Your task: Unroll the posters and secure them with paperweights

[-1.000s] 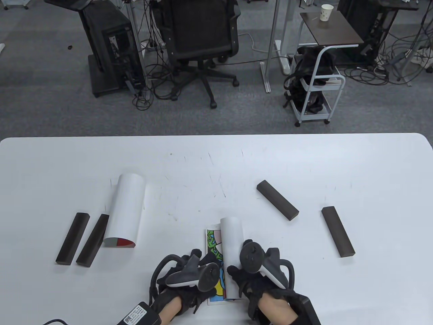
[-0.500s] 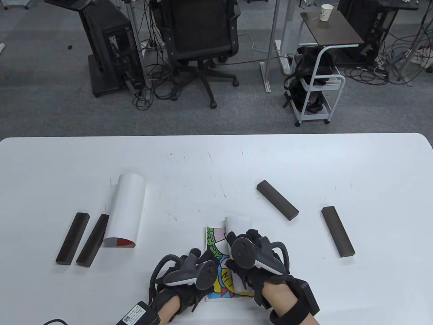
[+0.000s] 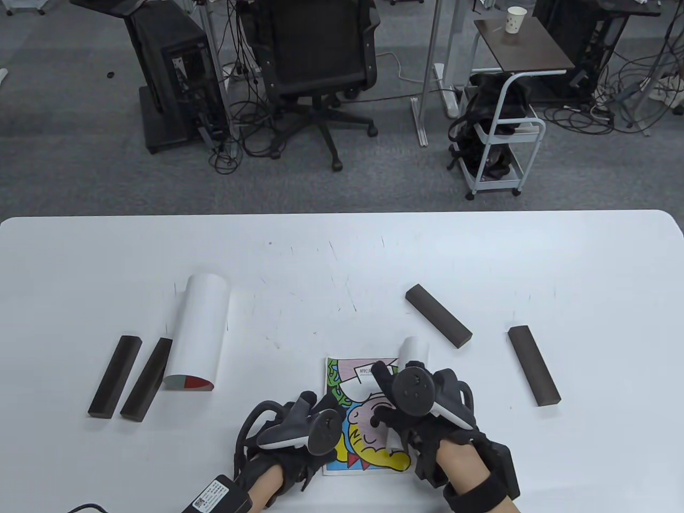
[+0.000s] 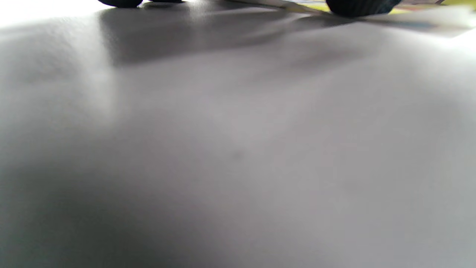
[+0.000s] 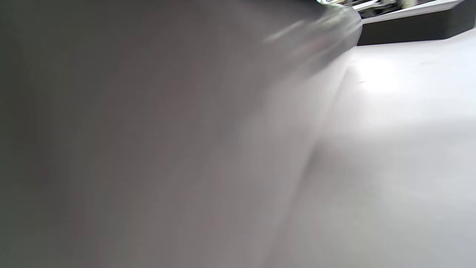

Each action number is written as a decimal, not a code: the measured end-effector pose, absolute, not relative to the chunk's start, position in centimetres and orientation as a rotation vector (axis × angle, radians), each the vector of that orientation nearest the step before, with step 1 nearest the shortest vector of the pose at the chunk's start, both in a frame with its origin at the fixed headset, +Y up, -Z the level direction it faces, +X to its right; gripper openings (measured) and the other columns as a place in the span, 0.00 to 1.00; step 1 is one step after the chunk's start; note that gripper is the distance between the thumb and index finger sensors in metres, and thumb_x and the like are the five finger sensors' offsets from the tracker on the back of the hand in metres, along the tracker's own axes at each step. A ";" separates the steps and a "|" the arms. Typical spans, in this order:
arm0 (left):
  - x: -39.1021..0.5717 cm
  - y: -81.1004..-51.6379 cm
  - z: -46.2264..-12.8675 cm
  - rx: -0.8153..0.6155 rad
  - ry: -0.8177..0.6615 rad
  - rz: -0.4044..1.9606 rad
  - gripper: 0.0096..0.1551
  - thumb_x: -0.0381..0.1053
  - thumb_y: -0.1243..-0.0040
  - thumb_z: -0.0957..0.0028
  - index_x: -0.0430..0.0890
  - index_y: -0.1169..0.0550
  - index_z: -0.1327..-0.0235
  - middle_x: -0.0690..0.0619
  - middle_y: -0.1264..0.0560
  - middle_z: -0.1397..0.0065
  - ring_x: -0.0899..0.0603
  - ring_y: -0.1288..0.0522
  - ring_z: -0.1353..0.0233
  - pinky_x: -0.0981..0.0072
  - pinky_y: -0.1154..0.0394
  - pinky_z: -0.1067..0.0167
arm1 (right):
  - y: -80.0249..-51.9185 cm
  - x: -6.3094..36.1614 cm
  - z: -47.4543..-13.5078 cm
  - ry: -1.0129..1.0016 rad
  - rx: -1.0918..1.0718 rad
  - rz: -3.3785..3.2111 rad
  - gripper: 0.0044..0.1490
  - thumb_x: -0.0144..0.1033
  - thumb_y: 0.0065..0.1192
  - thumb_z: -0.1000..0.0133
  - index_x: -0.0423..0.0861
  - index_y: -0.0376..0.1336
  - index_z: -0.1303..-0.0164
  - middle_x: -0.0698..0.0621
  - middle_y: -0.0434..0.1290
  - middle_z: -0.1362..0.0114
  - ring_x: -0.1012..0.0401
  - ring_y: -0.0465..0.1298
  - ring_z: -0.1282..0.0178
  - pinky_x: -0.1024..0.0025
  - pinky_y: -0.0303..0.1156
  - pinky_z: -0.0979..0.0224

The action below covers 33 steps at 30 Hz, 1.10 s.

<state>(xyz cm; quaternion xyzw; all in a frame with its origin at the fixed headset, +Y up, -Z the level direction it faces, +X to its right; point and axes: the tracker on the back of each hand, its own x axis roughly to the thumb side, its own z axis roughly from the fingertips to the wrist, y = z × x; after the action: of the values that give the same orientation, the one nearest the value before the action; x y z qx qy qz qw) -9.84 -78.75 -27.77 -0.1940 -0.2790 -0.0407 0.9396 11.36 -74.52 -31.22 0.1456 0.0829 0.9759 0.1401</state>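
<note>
Gloves first: my left hand (image 3: 291, 435) presses flat on the left edge of the cartoon poster (image 3: 363, 422) near the table's (image 3: 342, 256) front edge, fingers spread, gripping nothing. My right hand (image 3: 422, 409) rests on the poster's still-curled white roll (image 3: 414, 352); I cannot tell whether the fingers clench it. The glossy sheet lies partly opened between my hands. Farther left, a second rolled poster (image 3: 199, 331), a smooth white tube, lies beside two dark matte bar paperweights (image 3: 131, 377). Toward the right edge sit two more rectangular bars (image 3: 438, 315), well apart.
</note>
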 end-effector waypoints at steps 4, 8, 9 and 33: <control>-9.9 -78.8 -27.8 -0.399 -0.567 -0.084 0.42 0.64 0.50 0.52 0.57 0.47 0.24 0.54 0.53 0.16 0.32 0.52 0.17 0.38 0.43 0.27 | -74.4 12.5 -31.5 0.383 0.351 2.874 0.45 0.51 0.67 0.51 0.57 0.50 0.26 0.47 0.56 0.20 0.41 0.43 0.21 0.45 0.45 0.23; -9.9 -78.8 -27.8 -0.402 -0.564 -0.083 0.43 0.64 0.50 0.52 0.57 0.48 0.24 0.54 0.53 0.16 0.32 0.52 0.17 0.38 0.44 0.27 | -73.8 14.1 -31.6 0.396 0.263 2.818 0.36 0.31 0.61 0.51 0.57 0.58 0.30 0.50 0.59 0.17 0.39 0.41 0.19 0.43 0.45 0.23; -10.0 -78.7 -27.8 -0.403 -0.564 -0.084 0.43 0.64 0.50 0.52 0.57 0.48 0.24 0.54 0.54 0.16 0.32 0.53 0.17 0.38 0.44 0.27 | -73.6 14.8 -31.6 0.379 0.213 2.804 0.33 0.35 0.59 0.49 0.56 0.59 0.30 0.48 0.61 0.18 0.39 0.41 0.19 0.42 0.45 0.22; -10.0 -78.7 -27.8 -0.407 -0.562 -0.085 0.43 0.65 0.51 0.52 0.57 0.48 0.24 0.54 0.54 0.16 0.32 0.53 0.17 0.38 0.44 0.27 | -69.2 28.8 -31.9 0.071 -0.575 2.321 0.45 0.55 0.60 0.49 0.48 0.51 0.25 0.38 0.55 0.19 0.38 0.46 0.21 0.41 0.47 0.23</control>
<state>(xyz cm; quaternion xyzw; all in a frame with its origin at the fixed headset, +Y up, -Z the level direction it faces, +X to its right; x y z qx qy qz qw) -9.99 -78.70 -27.79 -0.1995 -0.2752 -0.0415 0.9395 28.80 -69.20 -31.86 -0.2239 0.0275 0.9029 0.3660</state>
